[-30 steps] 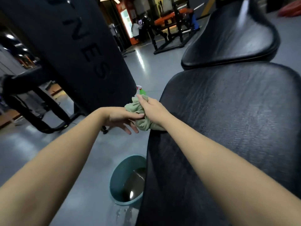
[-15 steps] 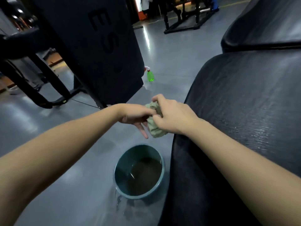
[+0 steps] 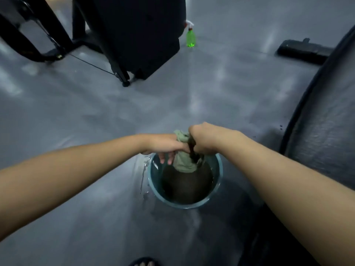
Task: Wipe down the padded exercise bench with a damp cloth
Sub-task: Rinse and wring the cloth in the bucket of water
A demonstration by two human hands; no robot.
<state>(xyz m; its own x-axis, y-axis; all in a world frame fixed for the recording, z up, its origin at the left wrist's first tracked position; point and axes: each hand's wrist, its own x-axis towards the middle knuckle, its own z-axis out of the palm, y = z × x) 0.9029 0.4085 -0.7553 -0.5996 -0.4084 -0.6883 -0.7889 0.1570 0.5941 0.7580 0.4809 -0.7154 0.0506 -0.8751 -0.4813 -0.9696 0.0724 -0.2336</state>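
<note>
Both my hands hold a pale green cloth [image 3: 183,162] over a teal bucket [image 3: 218,179] of dark water on the floor. My right hand [image 3: 203,140] grips the bunched top of the cloth, and a dark wet part hangs beside it. On the cloth's left side my left hand [image 3: 165,146] holds it with thumb and index finger, its other fingers pointing down into the bucket. The cloth's lower end hangs at the water surface. The black padded bench [image 3: 324,135] curves along the right edge of the view.
A green spray bottle [image 3: 190,38] stands on the grey floor at the back. A large black padded machine [image 3: 138,31] on a frame fills the upper left. A black bench foot [image 3: 303,50] lies at upper right. Water is splashed left of the bucket. My toes [image 3: 144,263] show at bottom.
Both hands carried the cloth off the bench edge and down over the bucket. The view tilted down toward the floor.
</note>
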